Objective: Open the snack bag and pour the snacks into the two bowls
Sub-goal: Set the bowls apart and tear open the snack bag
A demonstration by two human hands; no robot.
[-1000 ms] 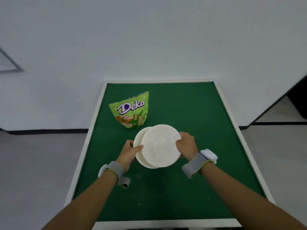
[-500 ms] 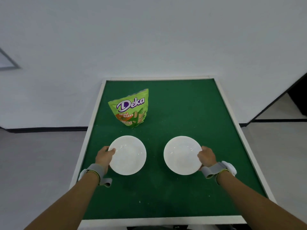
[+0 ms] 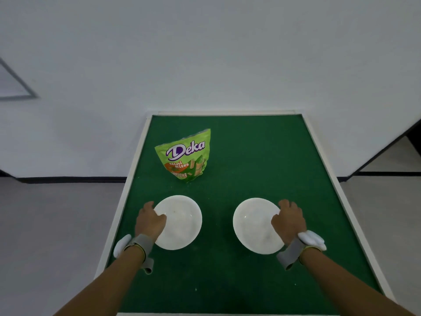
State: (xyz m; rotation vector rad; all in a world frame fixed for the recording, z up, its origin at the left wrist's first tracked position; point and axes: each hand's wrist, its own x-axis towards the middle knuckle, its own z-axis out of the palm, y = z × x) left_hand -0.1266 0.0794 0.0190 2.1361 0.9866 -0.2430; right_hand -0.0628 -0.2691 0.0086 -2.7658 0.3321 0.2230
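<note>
Two white bowls rest side by side on the green table. My left hand (image 3: 149,221) grips the left rim of the left bowl (image 3: 182,222), thumb over the edge. My right hand (image 3: 288,218) holds the right rim of the right bowl (image 3: 252,226) in the same way. Both bowls look empty. A green Deka snack bag (image 3: 185,155) stands upright and sealed behind the left bowl, apart from both hands.
The green table (image 3: 250,156) has a white border and ends at a white wall at the back. Grey floor lies to both sides. Both wrists carry grey straps with white sensors.
The two bowls were stacked in the middle a second ago; my hands drew them apart to left and right and set them on the table. The bag has not moved.
</note>
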